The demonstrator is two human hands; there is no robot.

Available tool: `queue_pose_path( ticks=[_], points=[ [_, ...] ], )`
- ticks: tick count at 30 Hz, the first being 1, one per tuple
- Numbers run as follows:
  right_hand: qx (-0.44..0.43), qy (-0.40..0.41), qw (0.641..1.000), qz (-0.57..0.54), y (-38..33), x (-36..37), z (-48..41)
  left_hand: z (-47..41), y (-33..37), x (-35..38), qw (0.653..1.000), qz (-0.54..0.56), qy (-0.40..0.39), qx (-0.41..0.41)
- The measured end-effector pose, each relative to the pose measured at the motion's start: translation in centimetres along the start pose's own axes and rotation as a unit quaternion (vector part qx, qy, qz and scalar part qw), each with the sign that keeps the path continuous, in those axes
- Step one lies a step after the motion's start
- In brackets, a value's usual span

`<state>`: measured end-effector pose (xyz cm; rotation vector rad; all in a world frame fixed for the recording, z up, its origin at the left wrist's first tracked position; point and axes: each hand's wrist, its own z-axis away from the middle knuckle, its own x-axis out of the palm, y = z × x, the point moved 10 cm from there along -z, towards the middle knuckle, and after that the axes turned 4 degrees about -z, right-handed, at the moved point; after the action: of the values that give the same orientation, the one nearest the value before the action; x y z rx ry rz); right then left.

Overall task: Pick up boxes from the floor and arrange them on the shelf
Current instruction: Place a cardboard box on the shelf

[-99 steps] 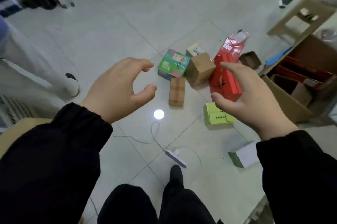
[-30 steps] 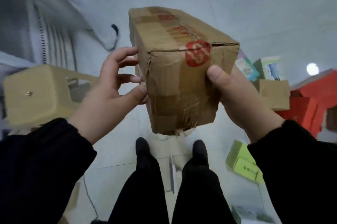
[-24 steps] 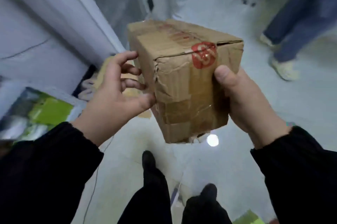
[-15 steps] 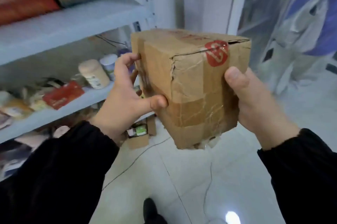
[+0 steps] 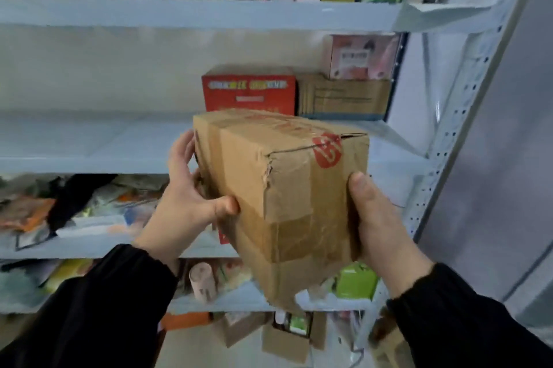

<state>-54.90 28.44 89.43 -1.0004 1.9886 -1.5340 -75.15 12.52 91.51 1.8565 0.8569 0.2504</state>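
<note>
**Two hands, one box, shelf now dead ahead**

Both hands are clamped on the cardboard box (image 5: pixel 287 197): left hand (image 5: pixel 191 197) wrapped round its left side with the thumb pressed on the near face, right hand (image 5: pixel 377 227) closed on the right edge, thumb up front. Half a second ago the racking sat off to the left; now the view has swung square onto it and the box hangs in the air right before the middle shelf (image 5: pixel 98 143). So the carry looks done, and placing comes next!

Room? Plenty, I'd say. That shelf lies bare to the left, while a red box (image 5: pixel 248 89) and a brown carton (image 5: pixel 344 98) stand at the back right. Mind the shelf's front lip and the perforated upright (image 5: pixel 466 116) close on the right.
</note>
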Motion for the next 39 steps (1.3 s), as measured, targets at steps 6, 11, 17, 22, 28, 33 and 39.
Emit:
queue_pose_path(
  ticks=[6,11,17,22,28,33,39],
  points=[
    [-0.036,0.050,0.995,0.080,-1.0,1.1,-9.9,-6.2,-3.3,-7.2,0.990,-0.045,0.129,-0.037],
    [-0.018,0.104,0.988,0.110,-3.2,-1.8,-15.0,-11.4,-2.0,-5.8,0.984,-0.120,0.130,0.022],
    [0.011,0.038,0.998,0.048,-3.6,-5.8,-17.7,-14.7,-1.6,-0.9,0.998,0.010,0.032,0.058],
    [-0.086,0.030,0.982,0.165,-4.1,-9.0,-21.5,-18.0,-3.2,1.4,0.998,-0.018,0.057,0.028],
    [-0.121,-0.002,0.971,0.206,-3.1,-11.8,-28.8,-23.4,-3.5,3.7,0.992,-0.074,0.098,0.002],
    [-0.136,-0.008,0.966,0.219,-2.7,-13.5,-34.3,-28.3,-3.5,5.6,0.980,-0.161,0.120,0.015],
    [-0.129,0.012,0.959,0.251,-3.1,-14.8,-39.1,-33.2,-4.7,6.1,0.963,-0.231,0.139,-0.011]
  ],
)
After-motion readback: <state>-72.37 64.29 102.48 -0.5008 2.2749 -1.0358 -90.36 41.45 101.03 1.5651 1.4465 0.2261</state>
